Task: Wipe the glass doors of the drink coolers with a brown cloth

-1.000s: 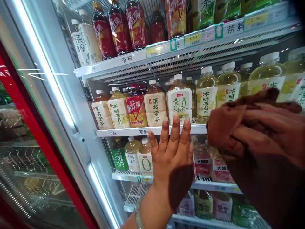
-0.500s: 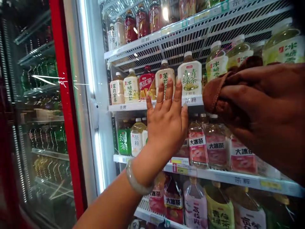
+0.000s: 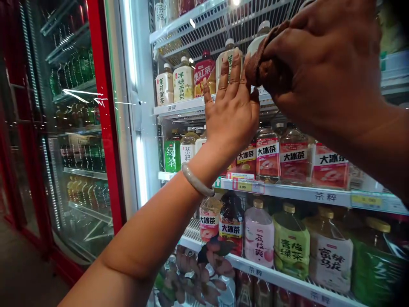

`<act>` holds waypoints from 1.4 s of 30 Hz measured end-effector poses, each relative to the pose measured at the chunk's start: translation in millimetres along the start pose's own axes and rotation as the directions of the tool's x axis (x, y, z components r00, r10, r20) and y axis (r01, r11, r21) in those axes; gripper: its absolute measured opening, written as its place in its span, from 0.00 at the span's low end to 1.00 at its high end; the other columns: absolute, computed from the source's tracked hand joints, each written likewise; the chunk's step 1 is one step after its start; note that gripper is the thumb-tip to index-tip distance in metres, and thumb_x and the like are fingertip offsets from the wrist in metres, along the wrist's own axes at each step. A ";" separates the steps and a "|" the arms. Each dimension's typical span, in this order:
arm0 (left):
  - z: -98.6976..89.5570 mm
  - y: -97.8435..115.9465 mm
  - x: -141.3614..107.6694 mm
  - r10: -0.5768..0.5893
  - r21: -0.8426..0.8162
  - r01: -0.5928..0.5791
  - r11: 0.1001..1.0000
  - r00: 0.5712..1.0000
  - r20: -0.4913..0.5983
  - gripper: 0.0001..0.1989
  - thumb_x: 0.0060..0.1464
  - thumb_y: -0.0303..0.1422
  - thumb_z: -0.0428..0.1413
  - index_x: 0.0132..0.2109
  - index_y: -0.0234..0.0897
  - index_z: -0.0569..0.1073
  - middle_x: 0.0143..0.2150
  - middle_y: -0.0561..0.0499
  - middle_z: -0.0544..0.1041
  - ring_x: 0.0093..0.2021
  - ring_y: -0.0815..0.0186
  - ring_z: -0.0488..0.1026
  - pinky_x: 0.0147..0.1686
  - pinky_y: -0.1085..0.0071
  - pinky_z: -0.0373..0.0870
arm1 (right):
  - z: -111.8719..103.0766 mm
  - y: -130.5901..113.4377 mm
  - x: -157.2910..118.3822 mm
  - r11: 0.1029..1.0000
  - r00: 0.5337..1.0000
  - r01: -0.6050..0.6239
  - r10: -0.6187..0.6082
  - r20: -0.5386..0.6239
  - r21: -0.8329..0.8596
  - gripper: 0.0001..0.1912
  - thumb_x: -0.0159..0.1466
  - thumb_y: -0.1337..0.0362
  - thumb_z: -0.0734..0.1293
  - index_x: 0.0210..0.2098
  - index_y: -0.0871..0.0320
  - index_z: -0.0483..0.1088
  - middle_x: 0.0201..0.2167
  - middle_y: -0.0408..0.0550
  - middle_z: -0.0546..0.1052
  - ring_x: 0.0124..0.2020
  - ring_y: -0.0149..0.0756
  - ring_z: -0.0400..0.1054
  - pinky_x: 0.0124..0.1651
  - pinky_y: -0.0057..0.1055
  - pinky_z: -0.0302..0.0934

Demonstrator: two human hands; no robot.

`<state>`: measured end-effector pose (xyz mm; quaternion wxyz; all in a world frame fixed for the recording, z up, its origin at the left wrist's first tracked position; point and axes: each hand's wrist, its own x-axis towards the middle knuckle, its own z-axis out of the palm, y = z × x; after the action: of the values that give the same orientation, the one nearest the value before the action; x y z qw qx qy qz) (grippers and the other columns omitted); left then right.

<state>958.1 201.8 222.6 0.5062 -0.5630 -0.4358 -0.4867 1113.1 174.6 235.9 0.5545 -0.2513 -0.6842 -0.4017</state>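
Observation:
My left hand (image 3: 233, 108) is open, palm away from me and fingers apart, and appears to rest flat on the clear glass in front of the drink shelves. A pale bangle (image 3: 195, 181) circles that wrist. To its upper right, my right hand (image 3: 319, 64) is closed around a bunched brown cloth (image 3: 255, 68), whose folded edge comes close to my left fingers. Behind both hands stand bottled teas, among them a red-labelled bottle (image 3: 204, 72) and a white-labelled bottle (image 3: 165, 85). My right hand hides part of the upper shelf.
A red door frame (image 3: 107, 119) and a bright vertical light strip (image 3: 129, 47) run along the left. Further left is another glass-fronted cooler (image 3: 76, 140) with rows of bottles. Lower shelves hold more bottles, such as a pink one (image 3: 259, 234). Leaf shapes (image 3: 204, 264) show low down.
The view has tilted downward, so the shelves sit higher in the picture. My right hand with the cloth has moved up and left, nearer my left hand. The left hand stays spread.

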 end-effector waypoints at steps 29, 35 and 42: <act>-25.7 -15.0 -26.8 0.061 0.020 -0.064 0.998 0.987 0.148 0.31 0.70 0.32 0.41 0.76 0.30 0.51 0.78 0.44 0.50 0.79 0.57 0.44 0.77 0.49 0.42 | 4.8 -24.6 -20.6 0.994 0.999 0.032 -0.030 0.025 -0.107 0.17 0.65 0.68 0.63 0.52 0.54 0.75 0.58 0.54 0.73 0.62 0.50 0.57 0.63 0.49 0.54; -23.1 -20.0 -32.3 0.061 0.001 -0.062 0.998 0.988 0.144 0.32 0.68 0.31 0.42 0.76 0.32 0.51 0.78 0.45 0.51 0.79 0.58 0.45 0.77 0.50 0.43 | 14.3 -24.7 -6.5 0.989 0.988 0.138 -0.134 0.080 -0.052 0.15 0.69 0.62 0.62 0.51 0.53 0.76 0.57 0.52 0.75 0.62 0.47 0.59 0.69 0.49 0.52; -38.4 -58.4 -46.8 0.205 -0.065 -0.196 0.978 0.961 0.187 0.30 0.71 0.34 0.40 0.76 0.32 0.53 0.78 0.46 0.52 0.78 0.65 0.46 0.77 0.62 0.44 | 24.4 -33.0 -39.1 0.998 0.997 0.069 -0.069 -0.041 0.006 0.16 0.66 0.67 0.64 0.51 0.54 0.75 0.55 0.54 0.74 0.68 0.50 0.57 0.76 0.59 0.43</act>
<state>889.8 170.0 185.3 0.4953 -0.6602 -0.4119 -0.3861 1083.6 180.6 187.9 0.5552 -0.2173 -0.6823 -0.4231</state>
